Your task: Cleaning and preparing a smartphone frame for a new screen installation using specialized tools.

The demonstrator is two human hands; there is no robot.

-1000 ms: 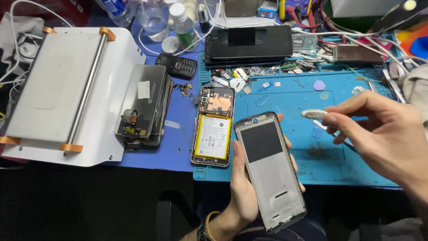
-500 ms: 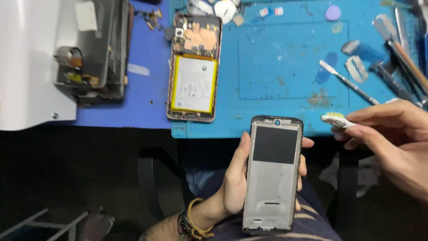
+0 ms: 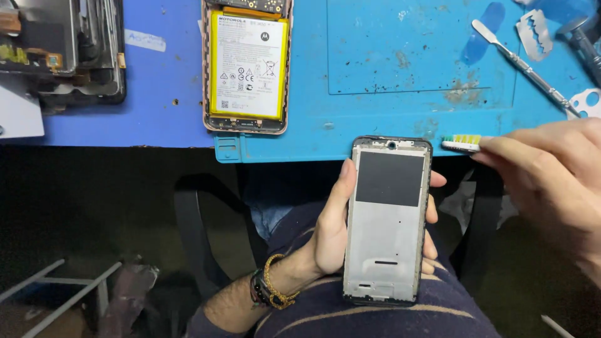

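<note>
Our left hand point(image 3: 328, 231) is wrapped around a grey, black-edged phone frame point(image 3: 387, 219), holding it upright over our lap below the blue work mat point(image 3: 388, 75). Our right hand point(image 3: 551, 181) pinches a small yellow-bristled brush point(image 3: 462, 142) just beside its top corner.

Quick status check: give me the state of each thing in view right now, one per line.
Phone frame: upright in the left hand, inner side facing up, no screen or board fitted.
Brush: pinched in the right hand, bristles beside the frame's top corner, apparently not touching.
Opened phone: flat on the blue mat, back off, yellow battery exposed.
Metal spudger: lying loose on the mat.
Razor blade: lying flat, unused.
</note>
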